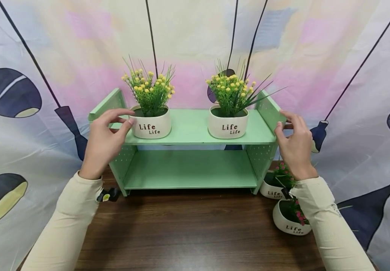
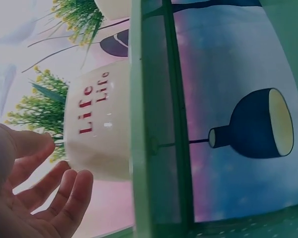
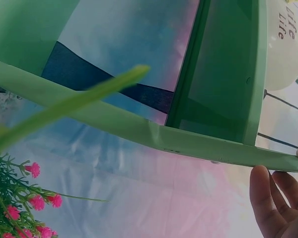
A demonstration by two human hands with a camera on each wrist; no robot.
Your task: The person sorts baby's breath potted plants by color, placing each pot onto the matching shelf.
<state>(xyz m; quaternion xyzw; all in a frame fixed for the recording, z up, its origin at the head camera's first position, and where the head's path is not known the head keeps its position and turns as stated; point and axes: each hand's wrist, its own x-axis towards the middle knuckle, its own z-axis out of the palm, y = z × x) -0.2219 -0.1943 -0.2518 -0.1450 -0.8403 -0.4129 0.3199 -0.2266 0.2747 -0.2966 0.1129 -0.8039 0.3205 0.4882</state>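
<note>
A green two-tier shelf [image 1: 191, 167] stands on a dark table. On its top board are two white oval "Life" planters with yellow flowers, the left planter [image 1: 152, 126] and the right planter [image 1: 228, 126]. My left hand [image 1: 104, 133] is at the left planter's left end, fingertips close by its rim. Its fingers look loosely bent and spread apart in the left wrist view. At the shelf's right end, my right hand [image 1: 294, 141] pinches the front edge of the side panel [image 3: 213, 153], fingers on the outer face and a fingertip over the inner side.
Two more white planters with pink flowers, a rear one [image 1: 272, 190] and a front one [image 1: 289, 222], stand on the table right of the shelf, under my right forearm. A patterned curtain [image 1: 188, 22] hangs behind. Brown tabletop [image 1: 188, 229] lies before the shelf.
</note>
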